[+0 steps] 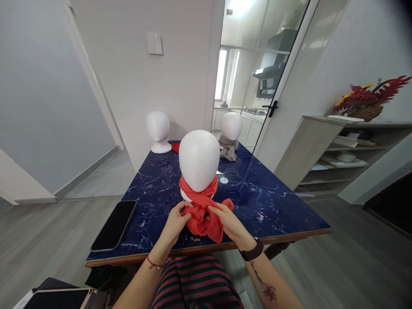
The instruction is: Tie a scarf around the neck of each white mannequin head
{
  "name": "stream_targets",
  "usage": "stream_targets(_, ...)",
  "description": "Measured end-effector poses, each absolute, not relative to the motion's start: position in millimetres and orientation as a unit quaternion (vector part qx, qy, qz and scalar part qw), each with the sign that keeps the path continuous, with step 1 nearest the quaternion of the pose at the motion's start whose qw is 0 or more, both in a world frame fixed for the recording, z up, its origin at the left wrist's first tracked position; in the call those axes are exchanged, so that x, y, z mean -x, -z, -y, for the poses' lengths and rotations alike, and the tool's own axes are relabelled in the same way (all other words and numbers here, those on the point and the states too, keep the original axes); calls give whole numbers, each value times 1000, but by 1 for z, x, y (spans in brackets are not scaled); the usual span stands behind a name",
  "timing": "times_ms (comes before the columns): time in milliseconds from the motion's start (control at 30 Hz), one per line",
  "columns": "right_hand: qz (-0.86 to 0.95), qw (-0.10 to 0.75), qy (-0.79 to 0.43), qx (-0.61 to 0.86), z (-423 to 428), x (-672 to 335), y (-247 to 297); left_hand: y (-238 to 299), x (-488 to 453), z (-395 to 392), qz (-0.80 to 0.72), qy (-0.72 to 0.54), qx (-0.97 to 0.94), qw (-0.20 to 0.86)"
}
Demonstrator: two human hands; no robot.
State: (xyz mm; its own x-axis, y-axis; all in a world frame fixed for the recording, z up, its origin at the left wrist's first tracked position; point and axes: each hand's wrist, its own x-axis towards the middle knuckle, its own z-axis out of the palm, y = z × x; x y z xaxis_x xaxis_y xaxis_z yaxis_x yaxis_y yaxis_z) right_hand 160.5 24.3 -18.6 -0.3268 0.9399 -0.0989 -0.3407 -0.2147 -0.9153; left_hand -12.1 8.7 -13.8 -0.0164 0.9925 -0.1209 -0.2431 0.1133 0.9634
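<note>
A white foam mannequin head (199, 159) stands upright on the blue table in front of me. Around its neck runs a red scarf (201, 223), gathered into loose folds and loops at the front. My left hand (178, 218) pinches the scarf at its left side, thumb and fingers closed on the cloth. On the other side, my right hand (227, 219) grips a crossing part of the scarf just below the chin. Folds hide the fingertips in part. Whether a knot is tied in the cloth, I cannot tell.
The blue marble-patterned table (267, 206) bears a phone (114, 225) at its left front. Behind stand a bare white head (158, 128) and another head (231, 125) wearing a grey scarf (228, 148). Some red cloth (175, 147) lies at the back. Shelves (341, 150) stand to the right.
</note>
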Motion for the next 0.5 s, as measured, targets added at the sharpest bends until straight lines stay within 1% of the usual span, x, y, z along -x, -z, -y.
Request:
stream_targets(67,431,472,-685,350,-26,-161,20,10,14,-7,-476,-518,-381,600)
stream_targets(167,425,503,-672,338,-29,-158,26,3,17,-1,-455,-431,-404,666)
stream_targets(233,408,520,-671,335,-31,-155,32,1,20,4,-459,-399,-484,629)
stream_targets(333,369,541,-672,347,-35,-152,39,-3,25,11,-496,-408,-569,513)
stream_targets(367,361,544,-671,352,-36,-152,41,-6,27,13,-505,-413,-574,495)
stream_targets(433,368,546,-663,356,-37,-152,42,-13,30,16,-497,-433,-550,513)
stream_targets(500,395,545,-649,356,-37,-151,42,-20,31,15,-444,-475,-495,576)
